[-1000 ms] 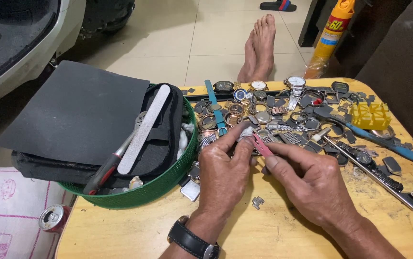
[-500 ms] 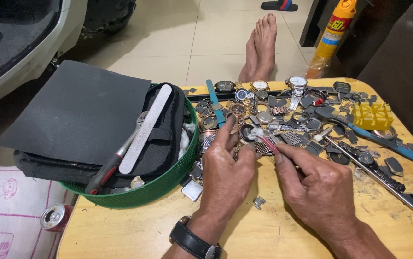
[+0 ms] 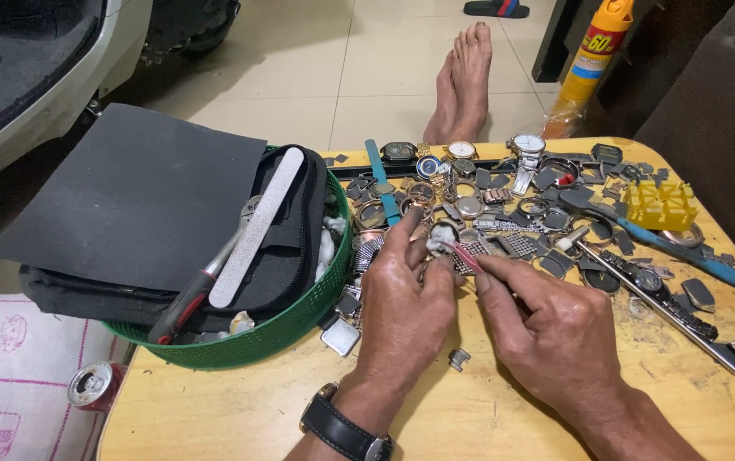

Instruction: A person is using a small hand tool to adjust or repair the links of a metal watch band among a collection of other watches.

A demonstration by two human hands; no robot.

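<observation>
Left hand [image 3: 406, 299]: watch part [image 3: 441, 236], small and metallic, pinched at fingertips above the table [image 3: 239, 410]. Right hand [image 3: 555, 329]: pink-handled tool [image 3: 468, 254] pinched, tip laid against the part. Part judged light, stiff, slippery; best gripped by its edges. Watch pieces [image 3: 512, 205] heaped beyond; green basket [image 3: 299, 320] left.

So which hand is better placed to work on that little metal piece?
Probably the right hand: it pinches the red-handled tool, tip at the small metal part. The left hand is busy gripping that part.
</observation>
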